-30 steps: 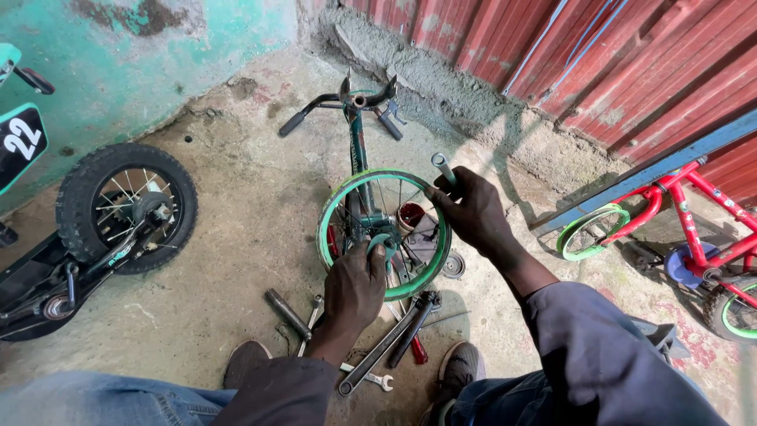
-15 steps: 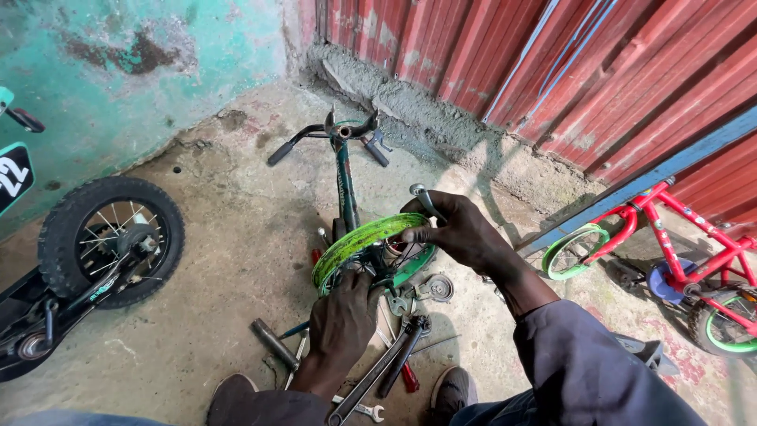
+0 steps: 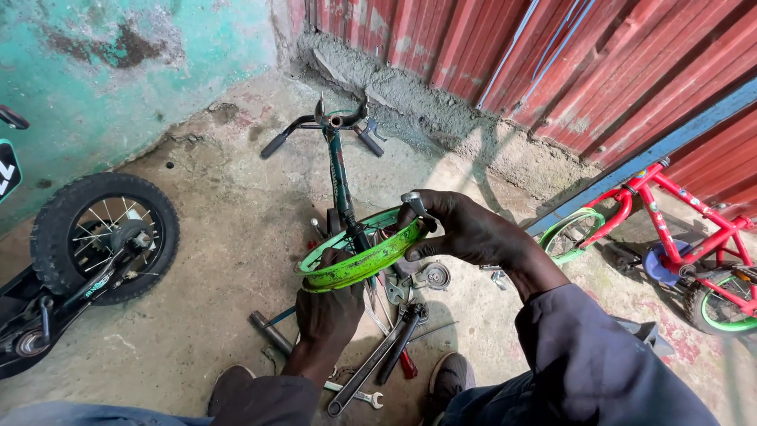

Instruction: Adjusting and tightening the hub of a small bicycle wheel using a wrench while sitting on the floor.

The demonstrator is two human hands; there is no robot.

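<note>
rim (image 3: 355, 264) – scuffed green painted metal | floor (image 3: 221, 237) – rough concrete

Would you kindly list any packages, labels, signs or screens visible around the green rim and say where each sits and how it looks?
Number plate: far left edge, on the front of the black bike; dark panel with a green border and white characters, partly cut off.
Frame decal: along the dark green bike frame beyond the green rim; small pale markings, too small to make out.
Frame stickers: on the red bike's tube at right; small pale patches.
No packages or screens in view.

The green wheel rim (image 3: 359, 256), upright a second ago, now lies tilted nearly flat between both hands.
</note>
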